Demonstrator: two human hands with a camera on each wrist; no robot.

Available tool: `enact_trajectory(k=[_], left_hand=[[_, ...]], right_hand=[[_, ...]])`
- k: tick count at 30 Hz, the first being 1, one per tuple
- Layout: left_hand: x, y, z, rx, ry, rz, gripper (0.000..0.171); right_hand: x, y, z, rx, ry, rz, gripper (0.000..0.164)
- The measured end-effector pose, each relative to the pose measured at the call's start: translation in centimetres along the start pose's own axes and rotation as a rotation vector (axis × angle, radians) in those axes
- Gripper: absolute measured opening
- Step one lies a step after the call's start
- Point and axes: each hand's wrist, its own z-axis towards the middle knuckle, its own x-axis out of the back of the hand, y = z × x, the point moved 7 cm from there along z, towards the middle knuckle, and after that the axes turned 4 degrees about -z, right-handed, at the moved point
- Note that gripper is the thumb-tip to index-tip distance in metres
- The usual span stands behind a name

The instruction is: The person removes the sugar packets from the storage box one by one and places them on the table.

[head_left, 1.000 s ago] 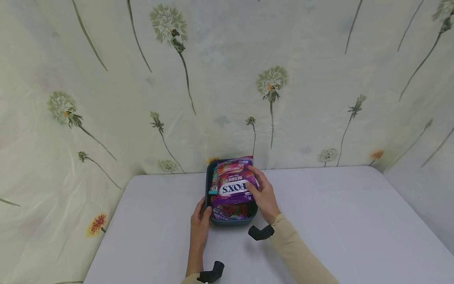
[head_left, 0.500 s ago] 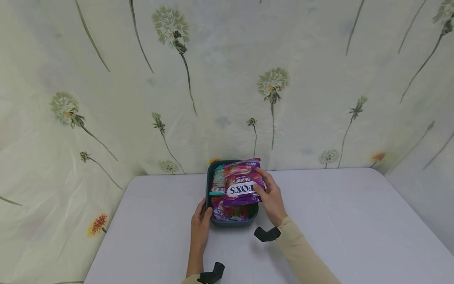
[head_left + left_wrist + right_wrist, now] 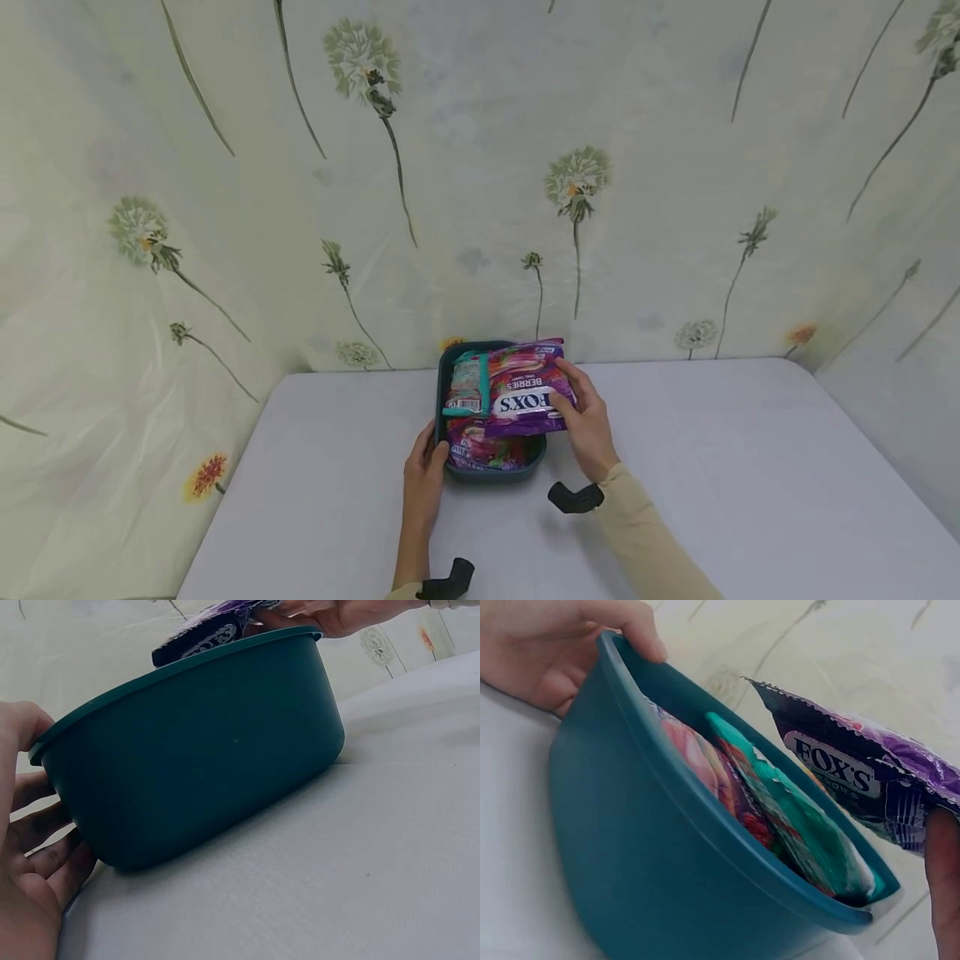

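Observation:
A purple bag of Fox's Berries candy point(image 3: 521, 387) is pinched at its right edge by my right hand point(image 3: 588, 421), which holds it over the right side of a dark teal tub point(image 3: 491, 477). In the right wrist view the candy bag point(image 3: 840, 761) shows raised above the rim. Inside the tub lie a teal-and-red packet point(image 3: 467, 385) and another purple candy bag point(image 3: 487, 446) nearer the front. My left hand point(image 3: 425, 471) grips the tub's front left side, its thumb over the rim and its fingers point(image 3: 56, 851) against the outer wall.
The tub stands on a white-covered table point(image 3: 712, 475) near its back edge. Right behind rises a backdrop cloth point(image 3: 465, 183) printed with dandelions. A black wrist mount point(image 3: 576, 498) sits on the right wrist, another point(image 3: 447, 579) on the left.
My right hand has moved the purple candy bag to the right, uncovering more of the teal-and-red packet in the tub. The left hand keeps its hold on the tub.

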Motion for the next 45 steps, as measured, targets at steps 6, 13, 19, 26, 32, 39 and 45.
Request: enact_trajectory(k=[6, 13, 19, 26, 32, 39, 45], left_hand=[[0.0, -0.3, 0.0, -0.018, -0.008, 0.003, 0.047], [0.1, -0.7, -0.1, -0.009, 0.000, 0.009, 0.046], [0.0, 0.0, -0.2, 0.022, -0.013, -0.001, 0.046], [-0.2, 2.9, -1.1, 0.010, -0.032, 0.026, 0.046], [-0.2, 3.2, -1.1, 0.014, -0.031, 0.030, 0.045], [-0.2, 3.2, -1.1, 0.013, -0.036, 0.026, 0.045], [-0.1, 3.2, -1.1, 0.011, -0.029, 0.037, 0.045]], right_hand=[[0.8, 0.1, 0.0, -0.017, 0.014, 0.011, 0.049], [1.3, 0.3, -0.1, -0.034, 0.010, 0.019, 0.049], [2.0, 0.6, 0.2, -0.040, 0.021, 0.005, 0.048], [2.9, 0.9, 0.4, -0.049, 0.044, -0.035, 0.048], [3.6, 0.7, 0.5, -0.048, 0.050, -0.043, 0.048], [4.2, 0.7, 0.7, -0.047, 0.052, -0.052, 0.048], [4.6, 0.8, 0.7, -0.043, 0.051, -0.068, 0.048]])
